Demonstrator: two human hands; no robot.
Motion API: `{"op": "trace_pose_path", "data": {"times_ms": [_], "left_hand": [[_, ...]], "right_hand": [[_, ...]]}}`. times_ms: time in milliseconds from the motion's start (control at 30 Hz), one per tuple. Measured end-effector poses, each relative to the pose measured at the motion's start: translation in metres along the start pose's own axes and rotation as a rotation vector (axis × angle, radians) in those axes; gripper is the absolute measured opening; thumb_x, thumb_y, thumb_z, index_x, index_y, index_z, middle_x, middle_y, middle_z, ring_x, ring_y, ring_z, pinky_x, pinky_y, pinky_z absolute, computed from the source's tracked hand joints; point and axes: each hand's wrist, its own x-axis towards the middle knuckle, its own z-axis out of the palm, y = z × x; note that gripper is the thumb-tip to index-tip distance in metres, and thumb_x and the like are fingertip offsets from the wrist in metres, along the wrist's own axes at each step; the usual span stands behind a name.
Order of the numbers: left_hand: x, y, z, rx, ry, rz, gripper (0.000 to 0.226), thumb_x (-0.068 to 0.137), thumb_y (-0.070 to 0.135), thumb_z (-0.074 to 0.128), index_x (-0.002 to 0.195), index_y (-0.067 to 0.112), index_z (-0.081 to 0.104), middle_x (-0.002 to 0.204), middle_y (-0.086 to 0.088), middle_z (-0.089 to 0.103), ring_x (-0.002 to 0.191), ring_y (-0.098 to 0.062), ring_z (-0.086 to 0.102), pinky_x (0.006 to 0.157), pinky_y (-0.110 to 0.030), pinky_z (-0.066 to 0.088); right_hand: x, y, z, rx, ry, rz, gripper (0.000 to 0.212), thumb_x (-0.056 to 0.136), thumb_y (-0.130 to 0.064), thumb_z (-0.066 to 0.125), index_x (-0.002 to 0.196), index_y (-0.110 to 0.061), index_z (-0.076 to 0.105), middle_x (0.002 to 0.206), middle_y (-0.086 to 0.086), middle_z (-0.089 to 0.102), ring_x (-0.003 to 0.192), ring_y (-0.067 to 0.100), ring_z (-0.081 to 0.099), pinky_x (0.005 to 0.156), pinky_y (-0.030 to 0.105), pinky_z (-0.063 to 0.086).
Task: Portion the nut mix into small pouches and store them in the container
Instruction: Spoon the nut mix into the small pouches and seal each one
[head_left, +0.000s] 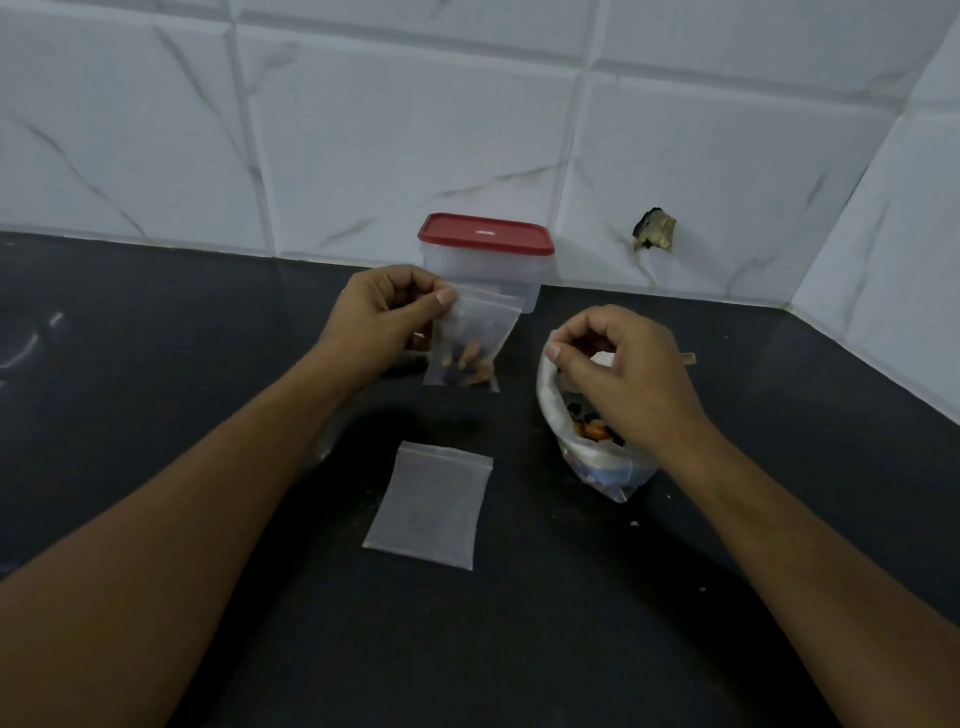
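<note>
Filling step. Left hand (384, 317) pinches part-filled pouch (470, 343) at 12 o'clock. Right hand (618, 358) bunched in nut bag (587, 447) at 2 o'clock, payload unclear. Next move likely needs the pouch mouth open.

Left hand (384, 317), right hand (618, 364): curled fingers.

- The lower part of the clear, red-lidded plastic container (491, 273) is covered by the small clear zip pouch (475, 338).
- Its lid print is too small to be read.
- Whatever is pinched by the right hand (621, 361) is hidden.
</note>
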Motion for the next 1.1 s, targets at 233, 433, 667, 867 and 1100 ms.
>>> {"op": "trace_pose_path", "data": {"times_ms": [233,433,667,867,1100], "left_hand": [[0.008,-0.006,-0.019,0.093,0.132,-0.064,0.01,0.098,0.015,0.067,0.105,0.011,0.073,0.092,-0.007,0.076,0.078,-0.014,0.071,0.062,-0.022,0.055],[0.013,-0.009,-0.029,0.2,0.223,-0.128,0.014,0.096,0.014,0.069,0.105,0.019,0.058,0.1,-0.005,0.071,0.078,-0.019,0.074,0.062,-0.028,0.057],[0.015,-0.018,-0.036,0.585,0.254,-0.063,0.019,0.095,0.011,0.062,0.094,0.026,0.074,0.105,0.004,0.07,0.077,-0.019,0.069,0.073,-0.04,0.062],[0.014,-0.019,-0.037,0.691,0.236,-0.054,0.016,0.094,0.018,0.065,0.102,0.028,0.075,0.107,0.008,0.07,0.08,-0.006,0.064,0.073,-0.028,0.053],[0.012,-0.016,-0.037,0.822,0.168,-0.051,0.022,0.092,0.032,0.072,0.113,0.026,0.072,0.119,0.005,0.069,0.098,-0.011,0.062,0.081,-0.031,0.05]], "right_hand": [[-0.008,-0.026,0.015,-0.202,-0.264,-0.286,0.011,0.094,-0.034,0.07,0.102,-0.027,0.074,0.097,-0.016,0.067,0.094,0.001,0.062,0.088,0.031,0.052],[-0.017,-0.045,0.023,-0.408,-0.45,-0.391,0.031,0.098,-0.054,0.058,0.111,-0.03,0.072,0.106,-0.015,0.066,0.101,0.002,0.057,0.101,0.034,0.039],[-0.023,-0.05,0.032,-0.533,-0.559,-0.399,0.043,0.098,-0.064,0.047,0.117,-0.033,0.07,0.111,-0.015,0.063,0.104,0.004,0.057,0.107,0.037,0.037],[-0.023,-0.05,0.033,-0.423,-0.55,-0.382,0.019,0.098,-0.05,0.06,0.104,-0.033,0.068,0.102,-0.017,0.062,0.098,0.001,0.055,0.1,0.031,0.04],[-0.023,-0.047,0.03,-0.151,-0.479,-0.289,0.005,0.095,-0.031,0.07,0.097,-0.025,0.07,0.091,-0.015,0.068,0.09,0.002,0.064,0.084,0.026,0.054]]}}
